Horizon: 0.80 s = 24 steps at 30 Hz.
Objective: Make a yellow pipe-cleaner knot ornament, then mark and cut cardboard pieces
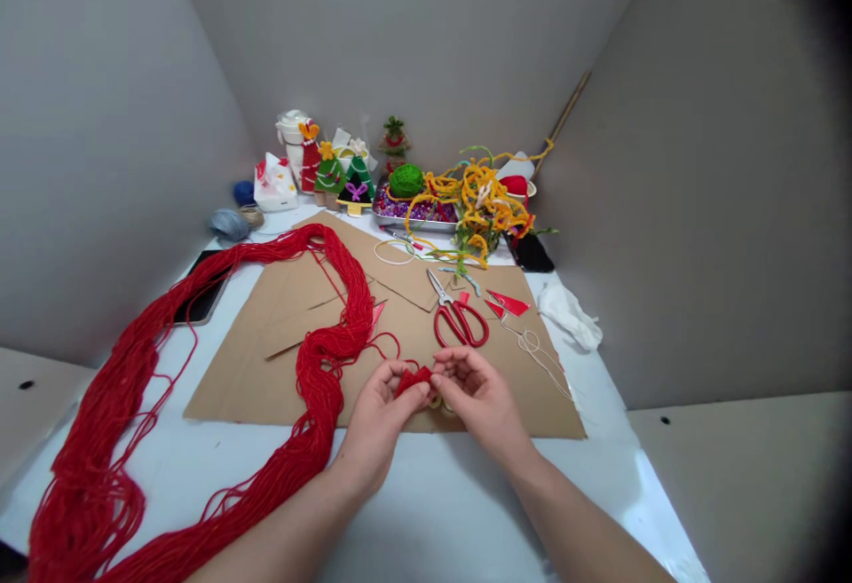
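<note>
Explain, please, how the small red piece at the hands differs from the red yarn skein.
The red piece is small, while the yarn skein stretches along much of the left side of the table. The red piece is held in the left hand; the yarn skein lies loosely looped, partly on cardboard. Both are red.

No text, label, brand or number could be read. Behind the red yarn (356, 299), a white packet (276, 188) had some red marks on it, but these were too small for telling whether they were letters. On the dark device (205, 301) partly beneath this yarn, no writing was readable.
</note>
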Available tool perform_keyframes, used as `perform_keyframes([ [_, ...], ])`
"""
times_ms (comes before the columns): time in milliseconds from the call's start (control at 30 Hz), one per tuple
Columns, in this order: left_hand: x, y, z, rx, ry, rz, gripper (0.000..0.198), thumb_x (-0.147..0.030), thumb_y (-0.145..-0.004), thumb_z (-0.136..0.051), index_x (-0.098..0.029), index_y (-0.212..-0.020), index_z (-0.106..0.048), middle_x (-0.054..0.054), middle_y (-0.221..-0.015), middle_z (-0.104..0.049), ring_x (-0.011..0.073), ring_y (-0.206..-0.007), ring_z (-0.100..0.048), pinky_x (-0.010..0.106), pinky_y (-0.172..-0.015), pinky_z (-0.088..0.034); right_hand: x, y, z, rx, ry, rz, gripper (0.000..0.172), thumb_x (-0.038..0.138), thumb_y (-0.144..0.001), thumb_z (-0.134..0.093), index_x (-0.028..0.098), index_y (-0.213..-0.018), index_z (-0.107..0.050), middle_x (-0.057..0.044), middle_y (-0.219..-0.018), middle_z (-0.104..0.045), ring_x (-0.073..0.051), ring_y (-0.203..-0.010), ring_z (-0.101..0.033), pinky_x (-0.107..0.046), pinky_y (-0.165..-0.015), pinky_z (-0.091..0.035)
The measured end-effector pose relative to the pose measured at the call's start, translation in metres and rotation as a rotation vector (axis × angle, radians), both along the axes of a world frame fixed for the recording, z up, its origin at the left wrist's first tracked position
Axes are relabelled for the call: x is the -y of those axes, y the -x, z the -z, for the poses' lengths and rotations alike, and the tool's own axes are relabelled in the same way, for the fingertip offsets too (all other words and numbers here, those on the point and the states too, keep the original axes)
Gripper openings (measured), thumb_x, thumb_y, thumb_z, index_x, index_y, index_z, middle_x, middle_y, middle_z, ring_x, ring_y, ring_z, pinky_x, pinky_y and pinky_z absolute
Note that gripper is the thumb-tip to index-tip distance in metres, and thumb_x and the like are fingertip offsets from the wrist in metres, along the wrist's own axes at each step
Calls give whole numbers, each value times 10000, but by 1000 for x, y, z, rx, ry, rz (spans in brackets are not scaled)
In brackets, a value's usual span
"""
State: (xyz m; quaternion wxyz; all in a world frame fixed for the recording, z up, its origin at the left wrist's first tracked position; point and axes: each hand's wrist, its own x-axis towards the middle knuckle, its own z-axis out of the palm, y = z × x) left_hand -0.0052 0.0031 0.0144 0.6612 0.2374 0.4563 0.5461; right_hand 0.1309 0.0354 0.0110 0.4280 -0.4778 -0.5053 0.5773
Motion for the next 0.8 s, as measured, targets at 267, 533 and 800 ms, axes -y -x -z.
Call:
perform_keyframes([
  [267,-9,11,-8,-355,-62,26,181,-297,-673,-721,-158,-712,-611,5,-718,-621,126,-684,-577,239,-661,-489,0,-5,-3,79,-52,-96,256,304,-810,-590,203,-1026,-498,-23,-835,-623,-127,-702,-581,-261,-644,-494],
  [533,-9,13,-9,-359,-60,-52,158,-254,-688,-708,-173,-742,-583,-7,-728,-604,116,-718,-565,216,-684,-467,8,-25,-8,772,-513,-282,269,178,-806,-589,233,-1066,-547,-84,-1053,-598,-247,-1003,-541,-403,-850,-462],
  [800,1,4,14,-567,-186,48,167,-275,-783,-614,-204,-932,-586,22,-815,-616,137,-727,-579,243,-675,-469,12,-58,-7,1050,-559,-179,94,168,-868,-489,217,-875,-569,-70,-917,-588,-226,-864,-536,-358,-730,-455],
])
